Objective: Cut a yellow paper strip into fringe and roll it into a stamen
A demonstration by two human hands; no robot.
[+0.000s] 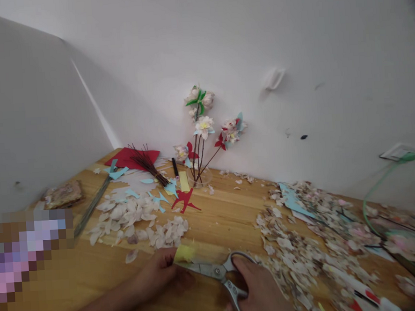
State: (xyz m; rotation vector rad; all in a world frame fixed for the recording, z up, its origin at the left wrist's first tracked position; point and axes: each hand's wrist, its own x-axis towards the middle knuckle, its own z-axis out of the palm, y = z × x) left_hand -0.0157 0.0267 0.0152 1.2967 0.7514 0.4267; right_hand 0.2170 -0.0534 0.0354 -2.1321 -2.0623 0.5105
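Pinched in my left hand [161, 271] is a small piece of yellow paper [184, 253]. My right hand [259, 288] grips metal scissors [217, 270] by the handles, with the blades pointing left and lying against the yellow paper's lower edge. Both hands are above the front of the wooden table [228, 217]. Beyond my left hand spreads a heap of pale dried petals [126, 214]. A red paper cutout [185, 201] lies farther back, near a yellow paper strip [184, 181].
Handmade flowers on twigs [201, 142] stand in a clear holder near the wall. A twig bundle [148, 164] rests by red paper [123, 158]. More petals [291, 253] cover the right side, where a green cord [367, 202] runs from a wall socket [399, 152].
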